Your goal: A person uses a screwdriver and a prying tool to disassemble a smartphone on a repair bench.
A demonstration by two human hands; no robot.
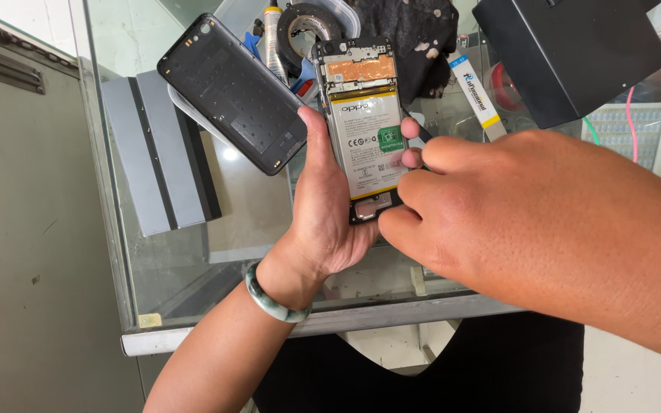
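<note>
Right hand [529,222] nearest the lens, large in the foreground, entering from the right edge; fingers curled and pinched down at the lower end of an opened smartphone [365,126]. Whether anything small is held between those fingertips: cannot tell, knuckles block the view.

Left hand [330,206] below and left of it, wrist up from the bottom edge, green stone bracelet [273,298] on the wrist. Palm cradles the phone from behind, thumb along its left edge, fingertips showing at its right edge. Firm wrap-around grip.

Phone held back side up, cover off: white battery [366,145] with a green sticker exposed, copper-coloured shield above it, dark board section at the bottom where the right fingertips rest. Long axis near vertical in view, top end tilted slightly away from the body, bottom end toward the palms. Right fingers approach from the lower right, across the short axis; the right hand is nearer the exposed bottom section, the left merely supports.

Removed black back cover [231,92] up and left of the phone, tilted diagonally, inner face up, just beside the left thumb; whether held or resting on something hidden, cannot tell.

Glass-topped counter [193,306] beneath. Roll of black tape [307,27] beyond the phone, black box [567,53] upper right, grey flat case [154,153] under the glass at left.
</note>
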